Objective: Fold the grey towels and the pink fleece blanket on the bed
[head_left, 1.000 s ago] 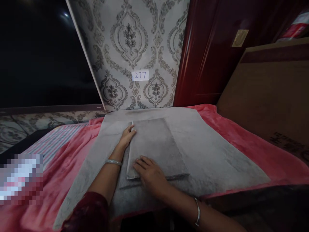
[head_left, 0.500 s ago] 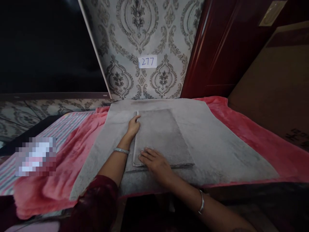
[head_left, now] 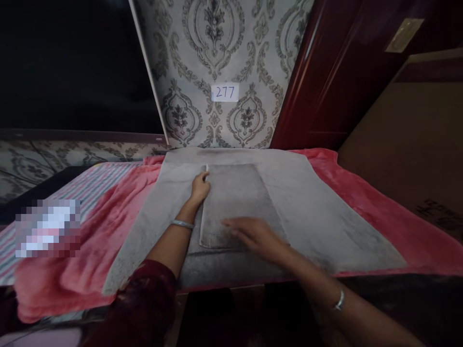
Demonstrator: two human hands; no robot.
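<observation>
A folded grey plush cloth (head_left: 240, 197) lies in the middle of a larger spread grey cloth (head_left: 307, 207). At the upper left edge of the folded cloth, my left hand (head_left: 200, 188) is closed, its thumb and bent fingers gripping that edge. My right hand (head_left: 255, 233) is over the lower part of the folded cloth, fingers stretched out toward the left and holding nothing. Motion blurs its fingertips, so I cannot tell whether they touch the fabric.
Beneath the grey cloth is a pink blanket (head_left: 87, 241), and striped fabric (head_left: 81, 190) shows at left. A dark screen (head_left: 72, 67) stands behind on the left. To the right are a dark red wooden panel (head_left: 325, 72) and a large cardboard box (head_left: 415, 125).
My right hand has shifted right and slightly up from lying flat at the cloth's lower left corner. My left hand keeps its place at the edge. The view has tilted slightly.
</observation>
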